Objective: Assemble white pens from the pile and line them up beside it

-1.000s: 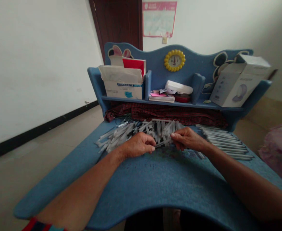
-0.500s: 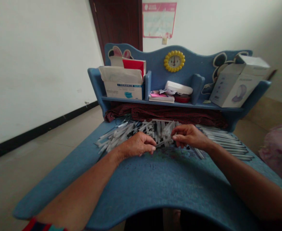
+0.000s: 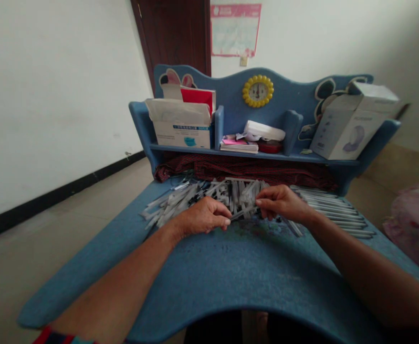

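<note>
A loose heap of grey-white plastic sticks (image 3: 202,193) lies across the back of a blue desk (image 3: 231,272). My left hand (image 3: 204,217) rests in front of the heap with its fingers curled, pinching one end of a thin grey stick (image 3: 241,213). My right hand (image 3: 283,203) is closed in a pinch on the other end of that stick. A neat row of longer grey sticks (image 3: 338,212) lies to the right of my right hand.
The desk's blue shelf (image 3: 252,155) carries an open white box (image 3: 181,124), a stack of booklets (image 3: 238,145), a yellow clock (image 3: 257,91) and a tilted white carton (image 3: 352,126). Dark red cloth (image 3: 248,169) lies under the shelf. A door (image 3: 173,33) stands behind.
My right hand has lifted a little and shifted toward the heap, keeping its pinch. My left hand has stayed put.
</note>
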A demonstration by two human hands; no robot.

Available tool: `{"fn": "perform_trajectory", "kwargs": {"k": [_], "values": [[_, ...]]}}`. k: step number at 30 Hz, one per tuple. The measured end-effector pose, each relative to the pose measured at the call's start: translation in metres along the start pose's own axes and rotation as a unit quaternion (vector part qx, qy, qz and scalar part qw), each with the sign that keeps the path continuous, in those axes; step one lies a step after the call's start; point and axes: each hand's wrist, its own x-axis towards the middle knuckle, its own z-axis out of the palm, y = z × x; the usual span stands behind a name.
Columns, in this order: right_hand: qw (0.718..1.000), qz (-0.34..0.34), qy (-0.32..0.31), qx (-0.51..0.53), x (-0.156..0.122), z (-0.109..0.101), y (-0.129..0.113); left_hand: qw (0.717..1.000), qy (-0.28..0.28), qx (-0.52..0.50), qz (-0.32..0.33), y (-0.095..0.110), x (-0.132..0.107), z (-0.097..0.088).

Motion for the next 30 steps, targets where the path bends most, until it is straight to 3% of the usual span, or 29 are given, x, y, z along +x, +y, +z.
{"fn": "perform_trajectory", "kwargs": {"k": [4,9,14,23,30], "values": [[0.999,0.002,-0.007,-0.037,0.0000,0.0020,-0.0020,1.000,0.001,-0.001,-0.002,0.0003,0.0004,-0.0003],[1.000,0.012,0.005,0.015,-0.0002,0.0031,-0.0031,1.000,0.007,0.002,-0.001,0.0015,-0.0002,0.0003],[0.999,0.015,0.007,-0.032,0.0000,0.0051,-0.0033,1.000,0.006,0.008,0.002,0.0027,-0.0008,0.0013],[1.000,0.022,-0.019,0.009,0.0001,0.0054,-0.0011,0.999,0.014,0.032,0.014,0.0018,0.0009,0.0008],[0.998,0.057,-0.033,0.000,0.0012,0.0101,0.0018,0.983,0.081,0.144,0.080,-0.0016,0.0036,0.0061]]}}
